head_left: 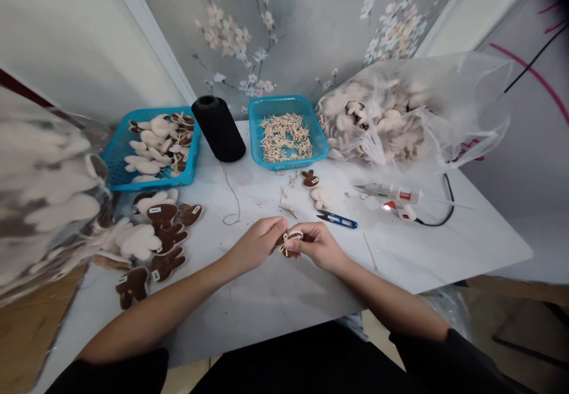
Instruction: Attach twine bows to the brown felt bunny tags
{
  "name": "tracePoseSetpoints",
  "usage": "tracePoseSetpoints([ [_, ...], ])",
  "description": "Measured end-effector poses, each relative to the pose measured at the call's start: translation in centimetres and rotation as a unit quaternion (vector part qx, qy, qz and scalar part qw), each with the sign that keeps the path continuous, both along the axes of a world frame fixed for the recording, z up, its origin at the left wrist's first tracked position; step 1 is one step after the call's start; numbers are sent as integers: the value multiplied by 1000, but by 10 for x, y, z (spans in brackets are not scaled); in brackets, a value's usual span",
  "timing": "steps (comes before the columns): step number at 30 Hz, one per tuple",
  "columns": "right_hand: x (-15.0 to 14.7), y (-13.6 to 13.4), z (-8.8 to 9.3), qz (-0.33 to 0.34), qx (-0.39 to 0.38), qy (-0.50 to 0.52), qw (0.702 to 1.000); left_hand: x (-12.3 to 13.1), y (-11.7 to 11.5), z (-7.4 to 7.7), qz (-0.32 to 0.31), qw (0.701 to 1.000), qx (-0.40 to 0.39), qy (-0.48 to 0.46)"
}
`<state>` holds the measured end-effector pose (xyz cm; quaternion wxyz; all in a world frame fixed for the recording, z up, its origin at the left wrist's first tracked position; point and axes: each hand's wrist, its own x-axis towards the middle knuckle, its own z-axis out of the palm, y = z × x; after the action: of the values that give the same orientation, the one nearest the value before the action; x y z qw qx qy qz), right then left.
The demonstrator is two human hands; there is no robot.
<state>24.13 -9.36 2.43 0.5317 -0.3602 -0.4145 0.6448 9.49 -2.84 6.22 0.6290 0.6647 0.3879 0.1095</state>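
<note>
"Where's the brown piece with the cream bow (285, 247)?"
"Between the left fingers (274, 227) and right fingers (307, 228), both pinched closed on it."
"Blue snips (341, 221)?"
"Just beyond the right fingers."

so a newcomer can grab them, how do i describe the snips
On the white table, find the blue basket of cream pieces. Come toward the right hand, and just beyond it lie the snips. Unlike the pale glue gun nearby, they are blue-handled.

One blossom-patterned wall panel (296, 32) was seen behind the white table (422, 252); one cone of black thread (219, 128) was stood near the panel; one pair of blue-handled thread snips (339, 220) was laid out.
</note>
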Motion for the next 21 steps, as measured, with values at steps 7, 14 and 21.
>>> tracePoseSetpoints([
  [7,4,-5,12,-45,-27,2,999,12,16,18,-3,998,-52,-45],
  [14,14,-20,24,-128,-41,54,990,9,19,49,-78,960,262,-64],
  [21,26,-27,35,-173,-26,72,982,23,16,57,-187,825,532,-36],
])
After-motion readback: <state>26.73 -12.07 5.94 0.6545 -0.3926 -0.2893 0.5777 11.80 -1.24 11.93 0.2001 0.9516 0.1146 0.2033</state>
